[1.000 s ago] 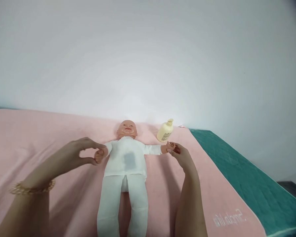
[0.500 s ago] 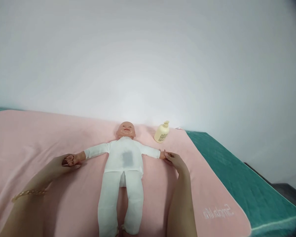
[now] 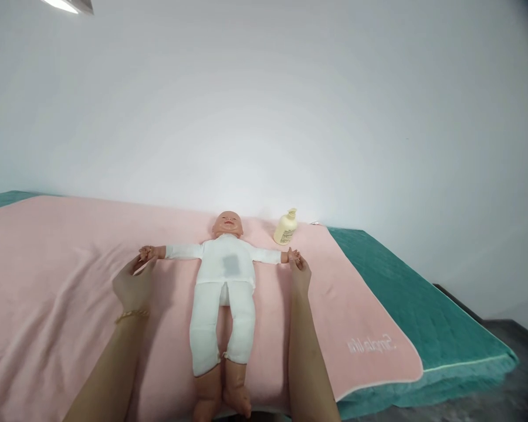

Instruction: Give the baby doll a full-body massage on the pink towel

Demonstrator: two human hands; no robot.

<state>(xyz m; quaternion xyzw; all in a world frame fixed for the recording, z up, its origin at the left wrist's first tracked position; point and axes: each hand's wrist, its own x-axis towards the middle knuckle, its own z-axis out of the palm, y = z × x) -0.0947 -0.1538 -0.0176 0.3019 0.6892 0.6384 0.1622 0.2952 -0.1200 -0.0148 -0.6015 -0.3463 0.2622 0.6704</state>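
Head view: doll lies flat on its back at the middle of the pink blanket, head at 12 o'clock, bare feet at 6, both arms stretched straight out to 9 and 3.

Left hand sits at 8 o'clock of the doll's chest, just below the doll's 9 o'clock fist. Thumb and fingers pinch that fist. Back of hand up, wrist straight, forearm runs in from 6 o'clock, gold bracelet on the wrist.

Right hand is at 4 o'clock of the chest, right under the doll's 3 o'clock fist. Fingertips bunched together and pinching it; detail is small there. Forearm comes up from 6 o'clock, close alongside the doll's leg, not touching it.

Cream pump bottle is at 1 o'clock of the doll's head, apart from both hands. Green mattress shows past the blanket edge at 3 o'clock.
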